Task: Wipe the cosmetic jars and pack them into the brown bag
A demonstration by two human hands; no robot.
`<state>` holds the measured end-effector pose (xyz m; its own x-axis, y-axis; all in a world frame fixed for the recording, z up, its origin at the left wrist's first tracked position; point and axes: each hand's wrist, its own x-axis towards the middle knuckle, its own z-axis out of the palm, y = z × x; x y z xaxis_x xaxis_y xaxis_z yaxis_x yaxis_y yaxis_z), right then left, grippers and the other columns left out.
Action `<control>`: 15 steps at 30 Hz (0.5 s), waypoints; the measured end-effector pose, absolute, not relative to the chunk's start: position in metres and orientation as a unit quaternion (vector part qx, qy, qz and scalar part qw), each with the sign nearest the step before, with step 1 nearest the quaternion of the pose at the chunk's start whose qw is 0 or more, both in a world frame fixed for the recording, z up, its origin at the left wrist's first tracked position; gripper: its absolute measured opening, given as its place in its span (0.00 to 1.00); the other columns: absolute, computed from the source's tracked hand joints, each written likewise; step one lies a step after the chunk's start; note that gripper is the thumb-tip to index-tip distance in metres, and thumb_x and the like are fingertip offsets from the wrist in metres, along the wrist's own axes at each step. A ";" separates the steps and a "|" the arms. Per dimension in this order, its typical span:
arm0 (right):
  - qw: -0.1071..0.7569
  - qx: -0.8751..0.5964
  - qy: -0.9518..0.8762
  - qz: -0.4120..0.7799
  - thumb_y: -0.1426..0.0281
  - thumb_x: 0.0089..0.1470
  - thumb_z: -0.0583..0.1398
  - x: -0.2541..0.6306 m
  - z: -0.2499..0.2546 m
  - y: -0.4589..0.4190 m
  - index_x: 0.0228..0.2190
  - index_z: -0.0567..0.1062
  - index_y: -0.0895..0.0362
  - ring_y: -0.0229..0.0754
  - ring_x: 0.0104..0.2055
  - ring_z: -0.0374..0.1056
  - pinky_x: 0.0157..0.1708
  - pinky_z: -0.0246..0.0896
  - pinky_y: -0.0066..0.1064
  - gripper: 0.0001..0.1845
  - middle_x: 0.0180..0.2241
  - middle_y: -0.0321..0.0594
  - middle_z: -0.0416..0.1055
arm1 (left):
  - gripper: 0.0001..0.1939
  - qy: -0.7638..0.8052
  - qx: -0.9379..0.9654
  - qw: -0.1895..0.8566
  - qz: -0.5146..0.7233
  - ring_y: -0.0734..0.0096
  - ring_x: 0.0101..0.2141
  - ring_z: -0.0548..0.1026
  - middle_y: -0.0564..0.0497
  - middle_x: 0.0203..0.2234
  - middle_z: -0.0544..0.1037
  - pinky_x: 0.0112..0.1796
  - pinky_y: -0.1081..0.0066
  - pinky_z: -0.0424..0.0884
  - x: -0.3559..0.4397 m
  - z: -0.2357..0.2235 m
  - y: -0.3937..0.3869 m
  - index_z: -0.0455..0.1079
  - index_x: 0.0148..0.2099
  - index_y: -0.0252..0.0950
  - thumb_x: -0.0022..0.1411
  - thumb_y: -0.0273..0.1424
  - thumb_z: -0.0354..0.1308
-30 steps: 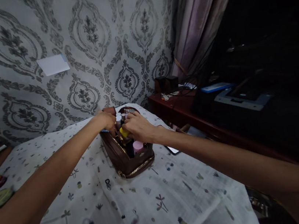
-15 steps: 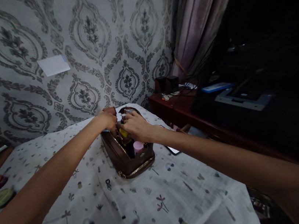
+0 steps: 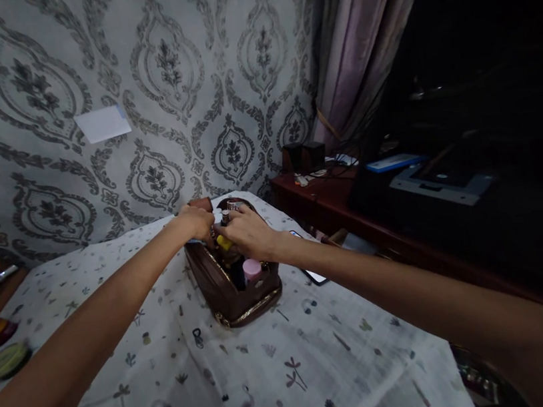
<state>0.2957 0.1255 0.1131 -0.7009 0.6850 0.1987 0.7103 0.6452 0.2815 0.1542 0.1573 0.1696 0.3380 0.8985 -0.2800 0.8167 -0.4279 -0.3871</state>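
Our bare left arm slants in from the near left, our right arm from the near right, both converging at the middle. Our left hand is back up, its fingers curled downward. Our right hand points left, fingers bent close to the left ones; we cannot tell how closed either grip is.

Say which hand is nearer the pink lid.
Right. The right hand is just beyond the pink lid, over the brown bag; the left hand is farther off, at its far left side.
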 end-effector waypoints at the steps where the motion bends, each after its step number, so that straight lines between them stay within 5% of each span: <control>1: 0.037 -0.385 -0.906 -0.172 0.70 0.59 0.60 0.296 0.113 0.125 0.50 0.76 0.63 0.54 0.53 0.69 0.48 0.49 0.41 0.18 0.43 0.55 0.79 | 0.31 -0.528 -0.812 0.089 0.231 0.42 0.51 0.78 0.35 0.48 0.82 0.52 0.58 0.71 0.154 0.170 0.157 0.79 0.53 0.34 0.50 0.45 0.71; 15: 0.037 -0.394 -0.908 -0.142 0.69 0.61 0.60 0.299 0.117 0.121 0.49 0.77 0.62 0.53 0.54 0.68 0.50 0.51 0.40 0.17 0.44 0.54 0.78 | 0.33 -0.530 -0.807 0.106 0.237 0.47 0.52 0.77 0.35 0.50 0.80 0.51 0.62 0.72 0.154 0.169 0.158 0.76 0.57 0.33 0.55 0.47 0.66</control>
<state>0.2992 0.1208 0.1167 -0.6874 0.7040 0.1784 0.7249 0.6499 0.2283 0.1540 0.1584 0.1690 0.3250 0.9062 -0.2704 0.8052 -0.4151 -0.4234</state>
